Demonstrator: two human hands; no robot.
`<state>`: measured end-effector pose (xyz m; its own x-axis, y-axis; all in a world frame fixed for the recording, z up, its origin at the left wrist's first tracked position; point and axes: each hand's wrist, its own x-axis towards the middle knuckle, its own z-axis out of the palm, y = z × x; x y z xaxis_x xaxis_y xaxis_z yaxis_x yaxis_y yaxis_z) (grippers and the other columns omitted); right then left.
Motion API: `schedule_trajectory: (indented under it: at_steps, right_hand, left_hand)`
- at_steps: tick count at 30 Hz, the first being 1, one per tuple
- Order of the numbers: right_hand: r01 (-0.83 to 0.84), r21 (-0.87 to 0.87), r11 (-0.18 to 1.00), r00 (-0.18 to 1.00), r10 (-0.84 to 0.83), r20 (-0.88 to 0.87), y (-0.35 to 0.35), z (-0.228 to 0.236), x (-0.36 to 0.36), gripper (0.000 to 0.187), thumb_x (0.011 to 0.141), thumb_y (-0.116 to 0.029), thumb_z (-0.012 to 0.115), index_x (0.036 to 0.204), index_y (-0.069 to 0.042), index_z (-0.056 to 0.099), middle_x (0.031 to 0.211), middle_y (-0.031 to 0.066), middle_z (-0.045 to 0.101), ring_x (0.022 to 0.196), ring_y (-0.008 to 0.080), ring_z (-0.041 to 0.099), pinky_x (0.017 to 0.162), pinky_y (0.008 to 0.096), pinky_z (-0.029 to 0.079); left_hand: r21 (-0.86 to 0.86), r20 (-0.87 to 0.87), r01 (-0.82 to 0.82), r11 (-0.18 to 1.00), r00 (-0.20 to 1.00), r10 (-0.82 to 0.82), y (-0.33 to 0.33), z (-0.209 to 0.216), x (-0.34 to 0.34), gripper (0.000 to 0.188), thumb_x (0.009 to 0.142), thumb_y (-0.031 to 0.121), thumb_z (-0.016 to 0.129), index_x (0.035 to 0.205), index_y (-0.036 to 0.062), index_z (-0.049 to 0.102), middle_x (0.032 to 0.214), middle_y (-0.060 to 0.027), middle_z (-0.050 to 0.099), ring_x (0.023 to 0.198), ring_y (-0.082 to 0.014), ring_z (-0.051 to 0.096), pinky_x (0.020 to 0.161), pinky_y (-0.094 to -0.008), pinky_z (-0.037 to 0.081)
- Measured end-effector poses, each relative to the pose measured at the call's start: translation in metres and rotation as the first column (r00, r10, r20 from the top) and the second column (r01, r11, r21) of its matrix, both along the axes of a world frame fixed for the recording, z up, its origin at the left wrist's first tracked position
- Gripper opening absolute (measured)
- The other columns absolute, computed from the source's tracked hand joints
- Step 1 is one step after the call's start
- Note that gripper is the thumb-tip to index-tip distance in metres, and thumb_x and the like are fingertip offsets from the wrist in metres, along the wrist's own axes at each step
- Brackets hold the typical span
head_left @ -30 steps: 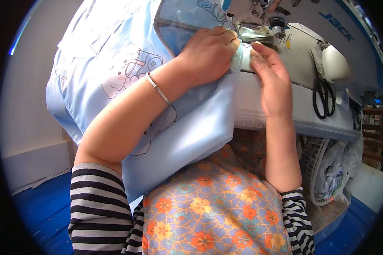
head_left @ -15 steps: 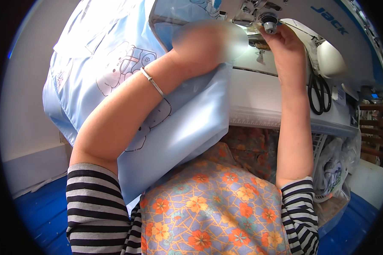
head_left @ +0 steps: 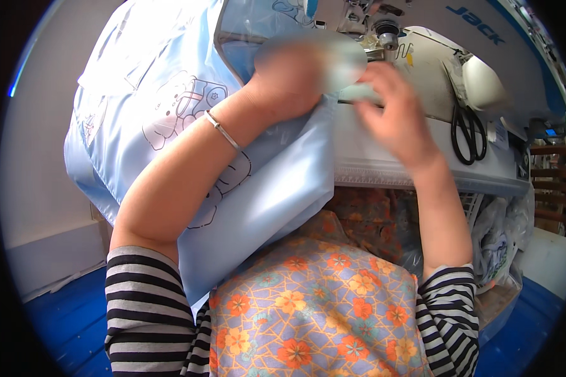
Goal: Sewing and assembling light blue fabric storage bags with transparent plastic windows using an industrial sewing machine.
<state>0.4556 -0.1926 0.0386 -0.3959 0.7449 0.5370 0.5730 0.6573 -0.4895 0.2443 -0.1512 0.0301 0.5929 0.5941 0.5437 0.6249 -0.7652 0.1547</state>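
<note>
Fabric [head_left: 264, 188], light blue and shiny, with cartoon bears printed in thin outline, lies over the left part of the worktable [head_left: 365, 138] and hangs down from its front edge toward the person's lap. Its upper right part is beside the sewing machine [head_left: 516, 69], whose white body with blue trim stands at the upper right. The left hand [head_left: 286, 78] is on this fabric near the needle area, back of the hand upward; a blurred patch covers its fingers, so I cannot tell how far they are bent or what they grip. The right hand [head_left: 395, 116] is just to the right, half open, the thumb well apart from the bent fingers, and nothing can be seen in the gap between them; whether its fingertips touch something, I cannot tell. A silver bracelet [head_left: 222, 130] goes around the left forearm. Scissors with black handles [head_left: 466, 135] lie on the worktable, to the right of the right hand. Below, a flowered apron [head_left: 314, 308] covers the person's front, between two striped sleeves [head_left: 148, 308].
</note>
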Motion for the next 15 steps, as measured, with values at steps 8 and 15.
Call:
schedule_trajectory:
  at_steps: [8, 15]
  right_hand:
    - [-0.285, 0.259, 0.923, 0.953, 0.242, 0.183, -0.032, -0.011, -0.023, 0.028, 0.071, -0.002, 0.066, 0.099, -0.007, 0.067, 0.101, 0.0107, 0.066, 0.097, 0.0317, 0.063, 0.086, 0.0403, 0.052]
    - [-0.211, -0.003, 0.978, 0.977, 0.210, -0.031, -0.023, -0.006, -0.011, 0.021, 0.076, -0.003, 0.063, 0.096, -0.002, 0.066, 0.091, 0.0147, 0.068, 0.085, 0.0331, 0.066, 0.076, 0.0384, 0.053]
  left_hand:
    - [-0.060, 0.035, 0.009, 0.998, 0.999, -0.006, 0.014, -0.005, -0.002, 0.029, 0.076, 0.011, 0.057, 0.101, 0.0049, 0.070, 0.107, -0.0092, 0.066, 0.103, -0.0299, 0.060, 0.090, -0.0406, 0.049]
    - [0.058, -0.173, 0.030, 0.998, 0.985, -0.019, 0.000, 0.010, 0.003, 0.031, 0.075, 0.013, 0.060, 0.104, 0.0051, 0.069, 0.106, -0.0099, 0.065, 0.103, -0.0274, 0.059, 0.091, -0.0442, 0.047]
